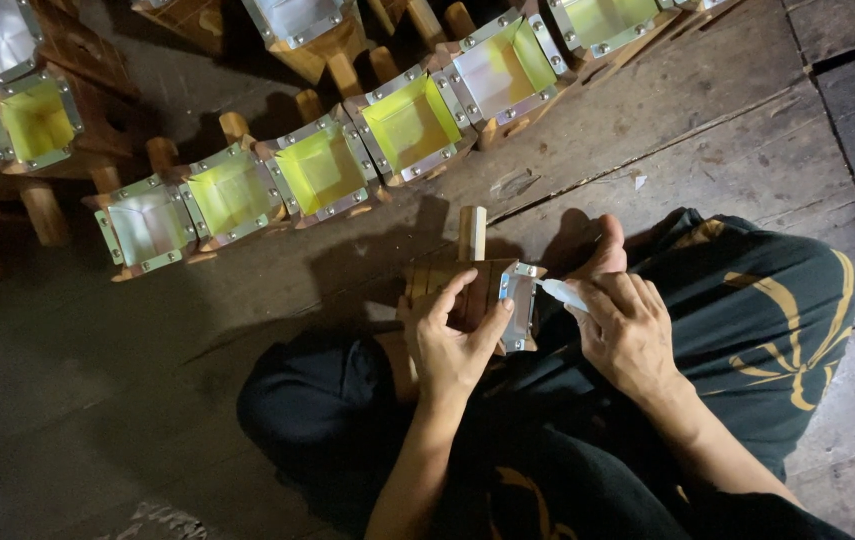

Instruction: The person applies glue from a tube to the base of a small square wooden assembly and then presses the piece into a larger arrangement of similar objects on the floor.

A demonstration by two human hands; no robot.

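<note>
- Head view looks down on a person sitting cross-legged in dark clothes on a worn plank floor (707, 130).
- Left hand (452, 340) is wrapped around a small wooden box frame (467, 290) held over the lap, thumb and fingers pressed against its sides; a square wooden peg sticks up from the frame's far end.
- A metal rim (520, 305) with small screws edges the open face of this box, turned toward the right hand.
- Right hand (627, 330) pinches a small white tube (559, 293), its tip touching the metal rim.
- Beyond the knees, a curved row of like boxes (317, 165) lies on the floor, each with a metal-edged opening; some insides look yellow-green, others pale grey.
- More such boxes (7, 110) sit at the floor's far left corner, on short wooden legs.
</note>
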